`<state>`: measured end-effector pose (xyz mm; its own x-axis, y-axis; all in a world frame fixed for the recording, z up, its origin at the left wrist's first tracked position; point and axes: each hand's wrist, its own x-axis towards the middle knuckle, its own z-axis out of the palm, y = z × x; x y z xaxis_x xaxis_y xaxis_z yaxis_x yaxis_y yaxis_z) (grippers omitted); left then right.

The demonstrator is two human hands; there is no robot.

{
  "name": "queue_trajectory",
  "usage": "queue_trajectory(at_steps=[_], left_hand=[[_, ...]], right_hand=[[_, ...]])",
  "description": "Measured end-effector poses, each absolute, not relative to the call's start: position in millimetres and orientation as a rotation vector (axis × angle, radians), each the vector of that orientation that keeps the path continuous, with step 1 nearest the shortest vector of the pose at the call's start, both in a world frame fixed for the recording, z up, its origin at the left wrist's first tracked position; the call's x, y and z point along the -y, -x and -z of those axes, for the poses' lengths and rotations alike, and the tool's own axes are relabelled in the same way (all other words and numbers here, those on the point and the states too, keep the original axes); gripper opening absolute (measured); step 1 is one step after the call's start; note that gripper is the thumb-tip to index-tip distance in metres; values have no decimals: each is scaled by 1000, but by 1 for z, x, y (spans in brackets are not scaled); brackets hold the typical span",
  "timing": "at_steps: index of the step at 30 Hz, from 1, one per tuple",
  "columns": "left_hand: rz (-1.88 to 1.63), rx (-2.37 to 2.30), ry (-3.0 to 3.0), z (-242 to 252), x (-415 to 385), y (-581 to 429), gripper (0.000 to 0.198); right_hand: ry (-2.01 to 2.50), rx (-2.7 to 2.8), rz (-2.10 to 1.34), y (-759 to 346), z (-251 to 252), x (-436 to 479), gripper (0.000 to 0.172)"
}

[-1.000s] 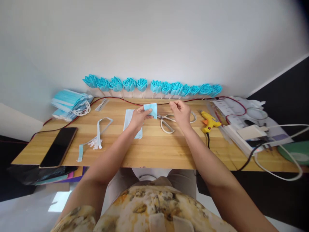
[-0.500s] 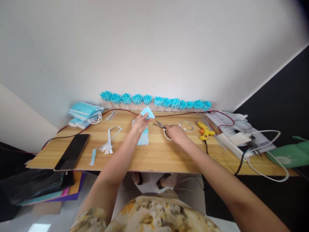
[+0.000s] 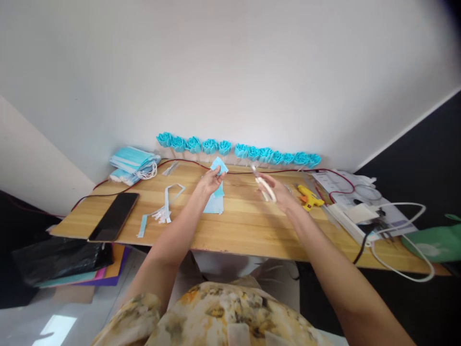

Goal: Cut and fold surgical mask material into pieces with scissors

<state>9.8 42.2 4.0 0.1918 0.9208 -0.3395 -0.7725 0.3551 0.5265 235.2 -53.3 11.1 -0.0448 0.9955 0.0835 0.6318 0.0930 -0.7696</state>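
Note:
My left hand (image 3: 210,181) pinches a small light-blue piece of mask fabric (image 3: 219,166) and holds it above the wooden table (image 3: 245,226). My right hand (image 3: 279,192) is closed round the white handles of a pair of scissors (image 3: 262,185), lifted off the table with the blades pointing up and left toward the fabric. Under my left hand a flat blue mask sheet (image 3: 215,205) lies on the wood.
A row of several blue fabric roses (image 3: 237,150) lines the wall. A stack of face masks (image 3: 133,163), a black phone (image 3: 114,223), cut strips (image 3: 163,209), a yellow glue gun (image 3: 308,197), and papers, a charger and cables (image 3: 363,214) lie on the table.
My right hand went down to the scissors on the table, closed on them and lifted them toward the fabric. My left hand kept holding the blue piece. The camera view shifted.

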Motion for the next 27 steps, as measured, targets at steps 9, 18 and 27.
queue_trajectory(at_steps=[9,18,27], left_hand=[[-1189,-676,-225,-7,-41,-7,25],[-1208,-719,-204,-2,-45,-3,23],[-1176,-729,-220,2,-44,-7,19]], right_hand=[[753,1037,-1730,-204,-10,73,54],[725,1215,-1780,-196,1,60,61],[747,1177,-1776,-193,15,71,56]])
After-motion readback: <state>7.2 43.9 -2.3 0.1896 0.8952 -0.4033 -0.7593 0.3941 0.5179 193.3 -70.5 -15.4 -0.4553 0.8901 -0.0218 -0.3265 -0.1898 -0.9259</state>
